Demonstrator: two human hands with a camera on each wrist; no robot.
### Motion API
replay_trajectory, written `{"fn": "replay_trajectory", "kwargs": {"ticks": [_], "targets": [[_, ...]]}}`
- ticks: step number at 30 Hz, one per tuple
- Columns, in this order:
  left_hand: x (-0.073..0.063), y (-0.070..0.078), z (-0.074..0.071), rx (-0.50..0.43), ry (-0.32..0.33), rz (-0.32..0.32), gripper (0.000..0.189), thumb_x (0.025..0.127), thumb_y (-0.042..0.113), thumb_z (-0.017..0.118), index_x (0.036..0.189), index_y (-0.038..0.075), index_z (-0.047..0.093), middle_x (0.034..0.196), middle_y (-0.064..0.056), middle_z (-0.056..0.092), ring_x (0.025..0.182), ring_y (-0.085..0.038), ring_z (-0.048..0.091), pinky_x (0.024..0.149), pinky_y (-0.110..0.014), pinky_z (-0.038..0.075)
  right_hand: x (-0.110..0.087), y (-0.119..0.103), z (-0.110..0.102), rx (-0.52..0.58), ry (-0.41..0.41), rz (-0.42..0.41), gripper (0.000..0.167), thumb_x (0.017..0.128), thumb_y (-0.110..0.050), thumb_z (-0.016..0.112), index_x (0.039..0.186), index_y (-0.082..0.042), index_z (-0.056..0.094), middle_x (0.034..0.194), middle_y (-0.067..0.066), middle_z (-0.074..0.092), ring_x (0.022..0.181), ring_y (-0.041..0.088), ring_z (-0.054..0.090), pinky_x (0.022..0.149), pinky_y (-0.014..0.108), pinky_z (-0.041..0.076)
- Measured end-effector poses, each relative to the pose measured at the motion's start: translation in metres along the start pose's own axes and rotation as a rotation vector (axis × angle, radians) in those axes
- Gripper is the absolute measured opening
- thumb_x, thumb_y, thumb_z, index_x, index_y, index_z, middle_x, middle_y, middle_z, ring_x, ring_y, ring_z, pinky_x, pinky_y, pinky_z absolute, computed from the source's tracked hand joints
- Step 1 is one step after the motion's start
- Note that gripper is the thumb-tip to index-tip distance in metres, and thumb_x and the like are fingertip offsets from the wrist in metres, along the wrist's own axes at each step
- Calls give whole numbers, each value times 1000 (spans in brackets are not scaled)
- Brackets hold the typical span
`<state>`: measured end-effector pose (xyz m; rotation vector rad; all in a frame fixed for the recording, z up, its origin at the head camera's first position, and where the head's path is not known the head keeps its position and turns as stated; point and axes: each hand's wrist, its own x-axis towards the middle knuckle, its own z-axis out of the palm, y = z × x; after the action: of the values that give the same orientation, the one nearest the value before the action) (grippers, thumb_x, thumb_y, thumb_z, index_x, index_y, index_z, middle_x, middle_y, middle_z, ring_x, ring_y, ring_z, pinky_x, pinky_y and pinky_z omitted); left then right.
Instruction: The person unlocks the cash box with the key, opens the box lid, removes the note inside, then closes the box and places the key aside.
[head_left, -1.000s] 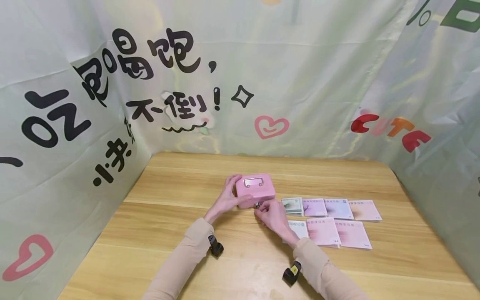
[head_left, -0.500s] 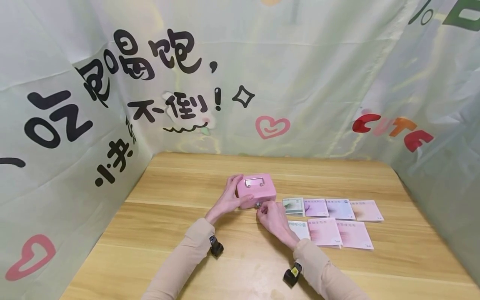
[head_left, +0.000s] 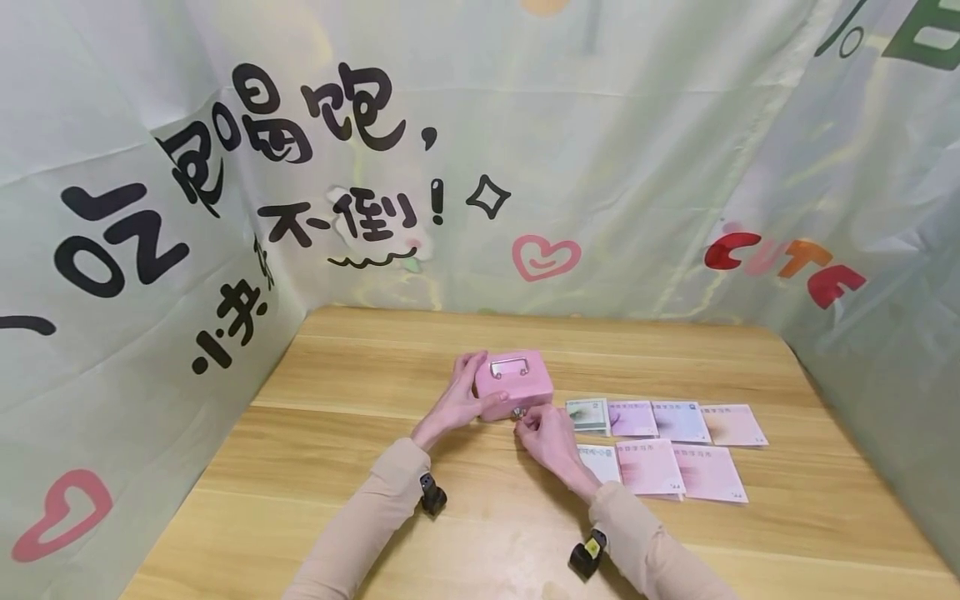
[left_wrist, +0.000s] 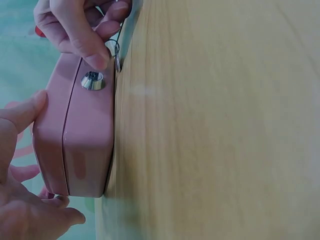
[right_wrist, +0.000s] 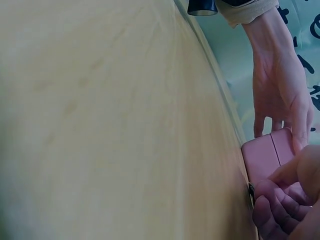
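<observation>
A small pink cash box (head_left: 528, 387) with a wire handle on its lid sits mid-table. My left hand (head_left: 456, 402) grips its left end, thumb on the lid and fingers round the side. At the box's front, my right hand (head_left: 551, 435) has its thumb and fingers pinched together by the round silver lock (left_wrist: 93, 82). From that pinch hangs a key ring (left_wrist: 114, 47) with a key (left_wrist: 118, 63) dangling along the box. The lock's dark keyhole faces out, apart from the fingertips. The part of the keys inside my right fingers is hidden.
Right of the box lie two rows of folded paper banknotes: a green note (head_left: 587, 415) is nearest it, with a pink note (head_left: 649, 467) in the front row. My right hand partly covers one note. A printed cloth (head_left: 637, 167) hangs round the wooden table (head_left: 360, 358).
The head view has shifted slightly. Both hands stay at the cash box; the right fingers have moved only a little beside the lock.
</observation>
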<state>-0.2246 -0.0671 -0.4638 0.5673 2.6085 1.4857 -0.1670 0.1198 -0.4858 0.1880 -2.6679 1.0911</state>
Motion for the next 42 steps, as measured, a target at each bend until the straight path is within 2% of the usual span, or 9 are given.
{"fn": "replay_trajectory", "kwargs": {"ticks": [6, 10, 13, 16, 24, 26, 32, 37, 42], "targets": [[1, -4, -1, 43, -4, -25, 93, 87, 37, 77, 158, 5, 26, 159, -25, 21, 145, -44, 36, 122, -62, 30, 2, 1, -3, -30, -32, -41, 11, 76, -2, 69, 67, -9, 72, 60, 1, 67, 54, 7, 52, 54, 22, 44], [3, -6, -4, 81, 0, -25, 98, 83, 39, 80, 157, 2, 27, 155, -24, 29, 142, -41, 41, 121, -60, 34, 5, -1, -5, -30, -62, -26, 12, 79, -6, 73, 68, -9, 72, 59, 0, 66, 51, 6, 48, 51, 19, 40], [4, -6, -5, 107, 2, -6, 102, 79, 40, 84, 155, -1, 29, 154, -24, 36, 141, -40, 42, 121, -58, 35, 7, -2, -5, -38, -61, -45, 16, 80, -7, 75, 65, -9, 71, 55, 0, 64, 50, 6, 45, 50, 20, 36], [5, -5, -6, 127, 4, 12, 107, 74, 40, 88, 154, -2, 30, 153, -24, 39, 140, -40, 44, 121, -57, 36, 8, -2, -5, -47, -56, -63, 20, 79, -3, 73, 61, -10, 68, 54, -1, 63, 50, 7, 44, 51, 20, 36], [7, -6, -5, 163, 61, -14, 105, 69, 38, 90, 152, 0, 37, 149, -22, 48, 134, -38, 51, 117, -53, 42, 6, -2, -3, -64, -29, -115, 24, 75, 3, 66, 56, -12, 65, 50, -2, 61, 47, 5, 44, 50, 20, 39], [7, -6, -5, 158, 65, -8, 105, 69, 37, 91, 151, -1, 39, 148, -22, 49, 134, -38, 51, 117, -54, 42, 5, -2, -2, -42, -21, -96, 24, 75, 2, 66, 56, -12, 66, 50, -2, 61, 47, 4, 43, 50, 19, 37], [8, -5, -4, 143, 70, 12, 99, 68, 34, 93, 148, 1, 44, 143, -21, 52, 131, -37, 52, 116, -53, 43, 4, -2, -3, 76, -28, 28, 19, 79, -1, 70, 61, -7, 72, 52, 3, 65, 46, 3, 46, 47, 17, 36], [9, -7, -2, 147, 89, 12, 100, 67, 34, 93, 148, 0, 44, 143, -21, 53, 131, -37, 53, 116, -53, 43, 4, -1, -3, -15, -11, -43, 20, 77, 0, 68, 59, -10, 69, 54, 1, 66, 50, 6, 49, 51, 20, 41], [9, -7, -1, 147, 93, 12, 100, 67, 34, 93, 147, -1, 44, 144, -21, 52, 132, -39, 51, 117, -53, 42, 4, -1, -4, 14, -23, -1, 23, 77, 0, 68, 56, -9, 67, 51, 2, 63, 50, 8, 46, 51, 20, 37]]}}
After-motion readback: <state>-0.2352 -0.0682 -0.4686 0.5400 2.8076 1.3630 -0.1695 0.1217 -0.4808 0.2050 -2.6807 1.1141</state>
